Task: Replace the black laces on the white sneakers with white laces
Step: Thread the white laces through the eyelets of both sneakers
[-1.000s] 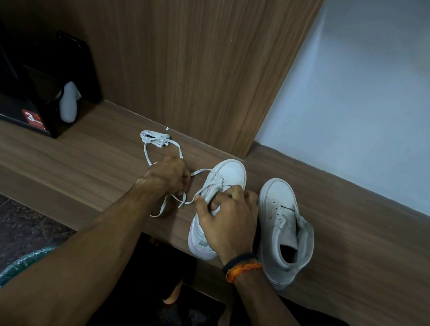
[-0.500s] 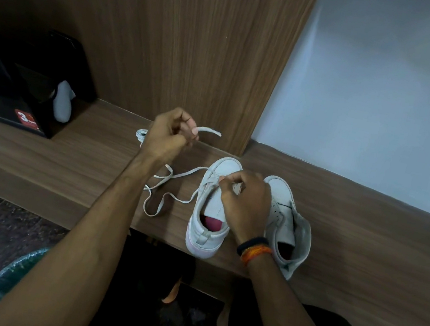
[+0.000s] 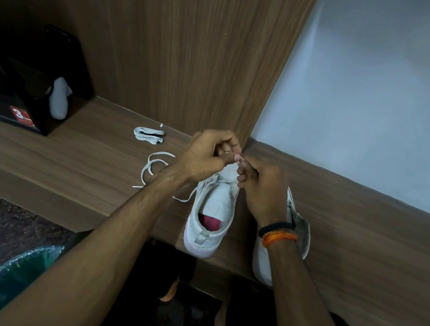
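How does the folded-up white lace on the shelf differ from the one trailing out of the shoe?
The bundled lace lies folded in a neat flat bunch, untouched, near the wood panel. The loose lace sprawls in open loops, runs to the left sneaker, and its end appears pinched between the left hand and right hand above the toe. Both are white, flat, and rest on the shelf.
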